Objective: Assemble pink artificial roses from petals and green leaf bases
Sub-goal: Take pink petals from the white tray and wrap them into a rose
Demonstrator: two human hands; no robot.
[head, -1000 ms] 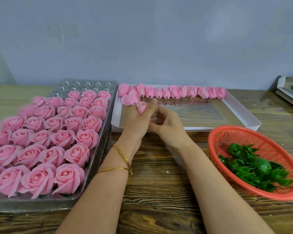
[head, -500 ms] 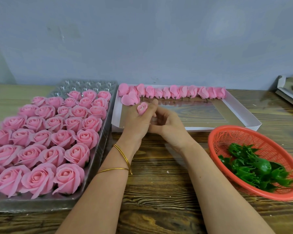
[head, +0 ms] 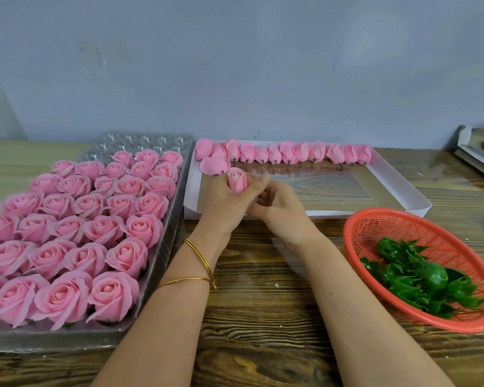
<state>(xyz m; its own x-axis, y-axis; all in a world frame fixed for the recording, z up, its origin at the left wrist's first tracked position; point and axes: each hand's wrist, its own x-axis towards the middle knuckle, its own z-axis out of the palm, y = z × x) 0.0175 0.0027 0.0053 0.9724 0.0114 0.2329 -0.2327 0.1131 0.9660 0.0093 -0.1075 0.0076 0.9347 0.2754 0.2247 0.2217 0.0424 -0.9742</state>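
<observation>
My left hand (head: 225, 203) grips a small pink rosebud (head: 237, 180) upright between thumb and fingers, over the near left corner of the white box (head: 403, 188). My right hand (head: 281, 206) sits just right of it with curled fingers touching the left hand near the bud's base; what it holds is hidden. A row of pink petal buds (head: 285, 152) lines the far side of the box. Green leaf bases (head: 419, 277) lie in the red basket (head: 375, 227) at the right.
A clear plastic tray (head: 162, 258) filled with several finished pink roses (head: 81, 219) takes up the left of the wooden table (head: 263, 317). Grey cardboard pieces (head: 478, 152) lie at the far right edge. A grey wall stands behind.
The rosebud has risen a little out of my left hand and shows more of its length. Both hands stay in the same spot.
</observation>
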